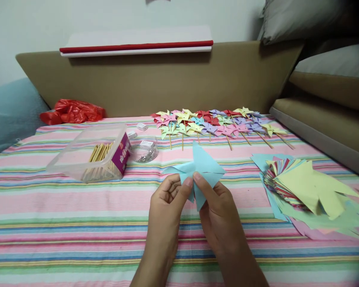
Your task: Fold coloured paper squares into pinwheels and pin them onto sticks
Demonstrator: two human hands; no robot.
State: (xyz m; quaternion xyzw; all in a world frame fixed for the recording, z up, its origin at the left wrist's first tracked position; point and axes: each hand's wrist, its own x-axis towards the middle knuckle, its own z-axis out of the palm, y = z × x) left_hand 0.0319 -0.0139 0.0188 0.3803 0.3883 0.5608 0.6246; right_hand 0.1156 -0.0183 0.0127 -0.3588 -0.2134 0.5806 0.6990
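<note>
A light blue cut paper square [201,166], partly folded into a pinwheel shape, is held up over the striped cloth. My left hand [166,201] pinches its lower left part between thumb and fingers. My right hand [217,211] pinches the middle and lower right, thumb tip touching the left thumb. Both hands are closed on the paper.
A row of finished paper pinwheels [215,121] on sticks lies at the back. A clear tub of wooden sticks [92,157] and a small dish of pins [146,153] stand left. A stack of cut coloured paper [308,191] lies right. A red bag [73,111] lies far left.
</note>
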